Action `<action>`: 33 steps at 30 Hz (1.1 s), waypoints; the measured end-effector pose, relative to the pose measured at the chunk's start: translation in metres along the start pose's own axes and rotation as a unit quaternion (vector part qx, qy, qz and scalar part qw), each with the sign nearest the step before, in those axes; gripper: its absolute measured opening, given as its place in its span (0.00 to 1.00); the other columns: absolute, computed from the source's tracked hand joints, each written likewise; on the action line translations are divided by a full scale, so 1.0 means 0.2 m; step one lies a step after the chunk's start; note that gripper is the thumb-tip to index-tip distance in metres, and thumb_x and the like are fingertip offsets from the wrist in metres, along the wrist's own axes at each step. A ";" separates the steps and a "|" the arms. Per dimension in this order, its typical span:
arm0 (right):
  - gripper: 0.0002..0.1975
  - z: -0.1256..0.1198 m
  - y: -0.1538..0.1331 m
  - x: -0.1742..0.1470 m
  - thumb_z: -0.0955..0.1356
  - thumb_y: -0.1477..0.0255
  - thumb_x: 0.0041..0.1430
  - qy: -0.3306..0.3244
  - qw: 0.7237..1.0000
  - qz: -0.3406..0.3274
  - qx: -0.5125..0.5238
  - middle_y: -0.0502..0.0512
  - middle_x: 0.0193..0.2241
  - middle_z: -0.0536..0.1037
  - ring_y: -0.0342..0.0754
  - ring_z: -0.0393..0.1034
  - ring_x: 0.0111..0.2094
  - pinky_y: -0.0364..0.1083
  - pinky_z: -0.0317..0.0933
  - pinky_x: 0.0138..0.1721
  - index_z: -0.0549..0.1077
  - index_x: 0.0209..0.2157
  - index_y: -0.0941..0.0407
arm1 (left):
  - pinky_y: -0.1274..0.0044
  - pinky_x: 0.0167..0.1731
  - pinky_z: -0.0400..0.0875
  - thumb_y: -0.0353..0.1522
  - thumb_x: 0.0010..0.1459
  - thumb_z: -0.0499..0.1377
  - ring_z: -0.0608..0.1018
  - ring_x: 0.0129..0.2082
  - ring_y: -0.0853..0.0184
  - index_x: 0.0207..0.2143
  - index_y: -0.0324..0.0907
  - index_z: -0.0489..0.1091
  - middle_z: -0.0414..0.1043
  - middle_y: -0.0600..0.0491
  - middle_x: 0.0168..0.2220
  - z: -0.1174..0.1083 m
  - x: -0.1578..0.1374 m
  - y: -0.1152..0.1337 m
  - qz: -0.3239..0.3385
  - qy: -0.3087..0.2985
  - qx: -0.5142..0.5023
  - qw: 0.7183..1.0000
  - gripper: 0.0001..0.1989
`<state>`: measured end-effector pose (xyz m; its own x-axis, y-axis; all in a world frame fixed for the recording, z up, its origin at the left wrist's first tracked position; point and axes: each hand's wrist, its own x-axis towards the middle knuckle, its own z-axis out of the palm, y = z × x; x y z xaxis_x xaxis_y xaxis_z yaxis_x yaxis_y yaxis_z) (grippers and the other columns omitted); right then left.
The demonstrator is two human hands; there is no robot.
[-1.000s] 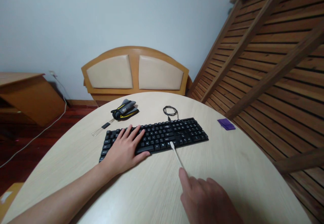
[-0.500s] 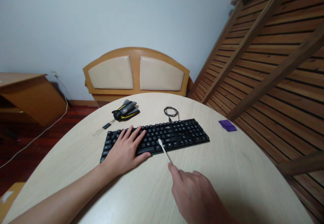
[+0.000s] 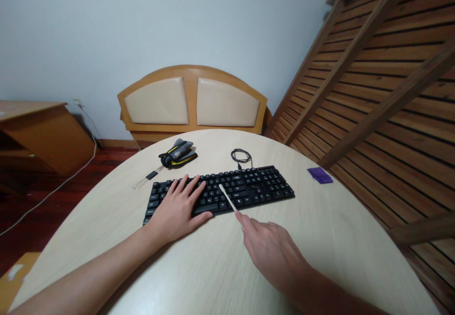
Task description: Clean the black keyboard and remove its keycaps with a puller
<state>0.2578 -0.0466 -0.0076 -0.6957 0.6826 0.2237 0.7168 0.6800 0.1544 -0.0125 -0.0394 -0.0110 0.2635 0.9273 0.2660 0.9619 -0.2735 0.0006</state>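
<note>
A black keyboard (image 3: 249,189) lies on the pale round table. Across its left part my left hand (image 3: 179,208) rests flat with its fingers spread, covering some of the keys. My right hand (image 3: 272,248), at the keyboard's near side, is closed around the lower end of a white cotton swab (image 3: 229,200). The swab slants up and left, its tip over the middle keys; whether the tip touches them I cannot tell. Behind the keyboard lies its coiled black cable (image 3: 241,155).
Behind my left hand sit a folded grey, black and yellow bundle (image 3: 179,153) and thin pale sticks with a black band (image 3: 151,175). A purple folded cloth (image 3: 320,175) lies at the right. A wooden headboard (image 3: 192,101) stands beyond the table, and wooden slats (image 3: 373,101) lean at right.
My right hand has moved forward and slightly right, bringing the swab's tip up and a little left to a farther row of keys. My left hand stays on the keyboard.
</note>
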 end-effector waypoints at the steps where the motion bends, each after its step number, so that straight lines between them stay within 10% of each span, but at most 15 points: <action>1: 0.21 0.00 0.00 0.00 0.66 0.82 0.60 0.000 1.000 0.000 0.003 0.52 0.29 0.83 0.46 0.77 0.24 0.44 0.62 0.25 0.73 0.55 0.59 | 0.48 0.64 0.55 0.59 0.63 0.51 0.57 0.69 0.38 0.68 0.39 0.60 0.54 0.41 0.71 0.00 0.00 0.00 -0.001 -0.002 0.002 1.000 0.42; 33: 0.20 0.10 0.10 0.14 0.62 0.76 0.69 0.136 0.986 -0.045 0.083 0.52 0.29 0.80 0.45 0.74 0.26 0.44 0.66 0.28 0.71 0.60 0.61 | 0.45 0.62 0.55 0.61 0.56 0.55 0.65 0.63 0.40 0.67 0.39 0.60 0.61 0.35 0.65 -0.06 -0.01 -0.08 -0.009 -0.007 -0.027 1.000 0.47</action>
<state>0.2521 -0.0078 -0.0175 -0.7016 0.5356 0.4700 0.6193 0.7846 0.0305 -0.0295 -0.0391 0.0009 0.2469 0.9355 0.2526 0.9613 -0.2694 0.0582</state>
